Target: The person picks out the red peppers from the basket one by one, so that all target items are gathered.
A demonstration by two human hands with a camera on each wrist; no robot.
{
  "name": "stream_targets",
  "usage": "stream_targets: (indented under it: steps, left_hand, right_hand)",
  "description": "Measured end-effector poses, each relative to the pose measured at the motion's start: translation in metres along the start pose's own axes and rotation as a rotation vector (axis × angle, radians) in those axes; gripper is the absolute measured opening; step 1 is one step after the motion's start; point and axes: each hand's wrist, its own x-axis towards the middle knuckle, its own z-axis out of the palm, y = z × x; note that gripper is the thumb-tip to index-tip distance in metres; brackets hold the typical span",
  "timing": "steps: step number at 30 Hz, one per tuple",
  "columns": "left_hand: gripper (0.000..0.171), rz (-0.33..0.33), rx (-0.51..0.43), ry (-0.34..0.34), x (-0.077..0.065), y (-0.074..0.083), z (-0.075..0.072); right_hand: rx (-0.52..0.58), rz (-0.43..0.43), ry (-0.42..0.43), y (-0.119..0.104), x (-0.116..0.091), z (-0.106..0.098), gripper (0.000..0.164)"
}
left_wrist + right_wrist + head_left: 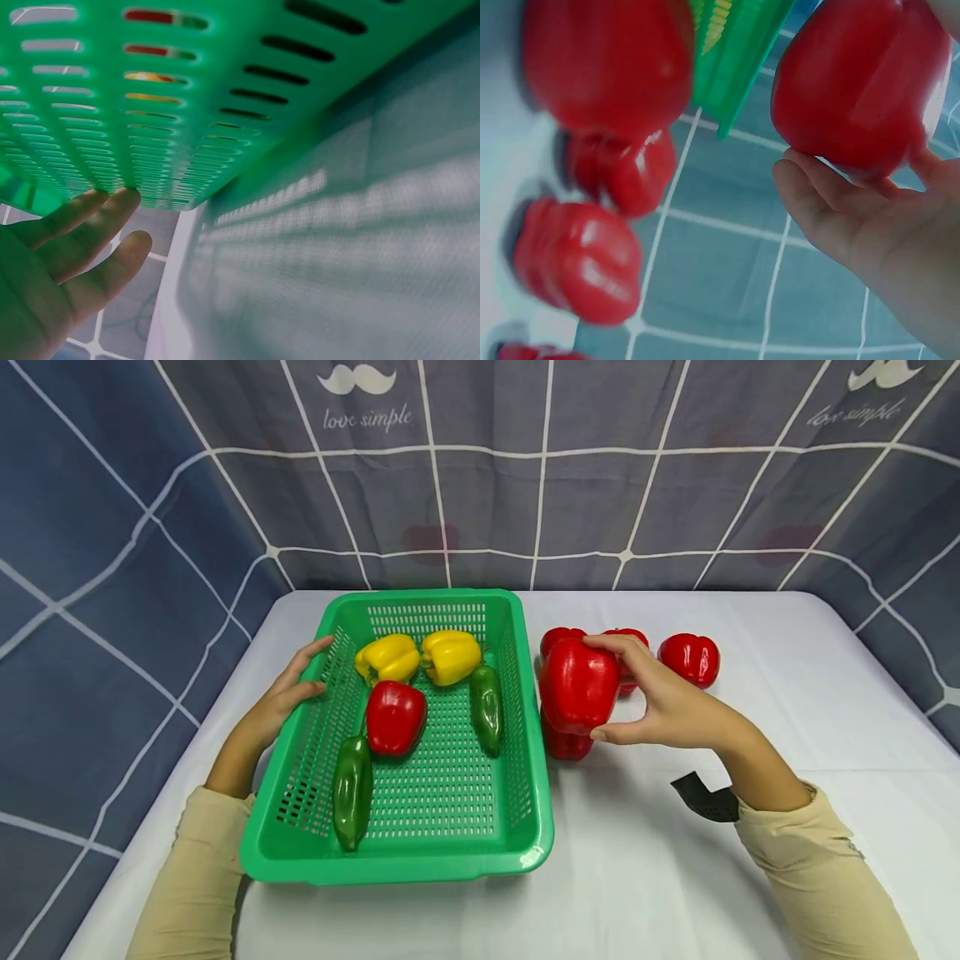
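Note:
In the head view my right hand (652, 697) holds a large red bell pepper (579, 685) between thumb and fingers, just right of the green basket (401, 870). The right wrist view shows that pepper (862, 90) raised off to the side of other red peppers (581, 259). My left hand (281, 702) grips the basket's left rim, thumb and a finger reaching over it. Other fingers (82, 240) lie along the outer slotted wall in the left wrist view. Inside the basket are two yellow peppers (452, 657), a red pepper (396, 718) and two long green peppers (352, 792).
Several red peppers lie on the white table right of the basket: one (567, 743) below the held pepper, one (688, 660) farther right, others partly hidden behind it. A grey checked curtain (487, 502) rises behind the table and another (112, 610) along the left.

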Motion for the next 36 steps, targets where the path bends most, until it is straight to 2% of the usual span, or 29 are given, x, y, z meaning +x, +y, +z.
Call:
stream_targets:
  steps: [4,8,12,17,36]
  left_hand:
    - [0.061,-0.004,0.0,-0.002,0.001,0.0,0.001]
    - [0.061,-0.003,0.006,0.004,0.002,0.0,0.002]
    - [0.062,-0.005,0.009,0.006,0.002,-0.001,0.002]
    - [0.062,-0.013,0.014,0.01,0.002,-0.001,0.002]
    - [0.06,0.013,-0.002,0.004,0.0,0.0,0.001]
  right_hand:
    - [-0.024,-0.002,0.042,0.013,-0.012,-0.006,0.09]
    - [-0.034,0.073,0.062,0.022,-0.025,-0.012,0.091]
    - [-0.038,0.13,0.063,0.03,-0.037,-0.016,0.087]
    - [-0.059,0.138,0.048,0.037,-0.046,-0.019,0.084]
    - [-0.145,0.154,-0.062,0.06,-0.051,-0.012,0.087]
